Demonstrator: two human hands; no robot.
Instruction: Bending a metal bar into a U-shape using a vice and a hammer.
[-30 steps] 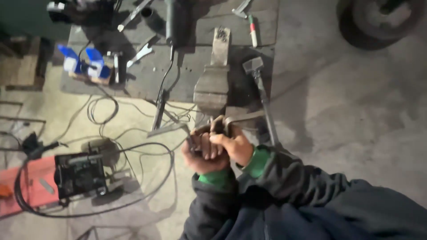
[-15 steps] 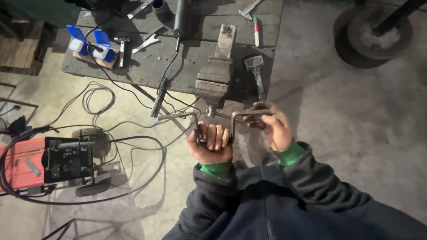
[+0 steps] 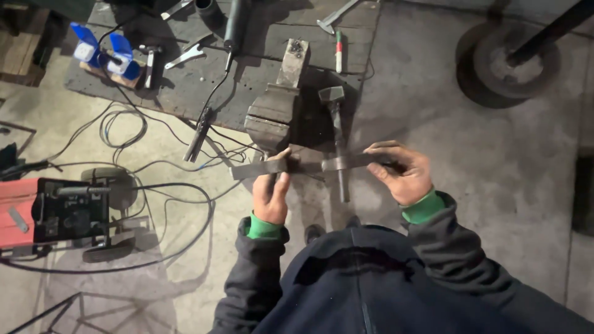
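Spread apart now, left hand (image 3: 270, 193) and right hand (image 3: 402, 173) grip a partly hidden metal bar (image 3: 309, 166).

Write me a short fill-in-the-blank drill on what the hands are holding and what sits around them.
1. Both hands hold a flat metal ____ level in front of the bench vise.
2. The left hand grips it near the middle, the right hand at its ____ end.
3. A ____ lies on the ground beside the vise, head away from the person.
4. The welding machine on the left has a ____ casing.

Missing words: bar; right; hammer; red
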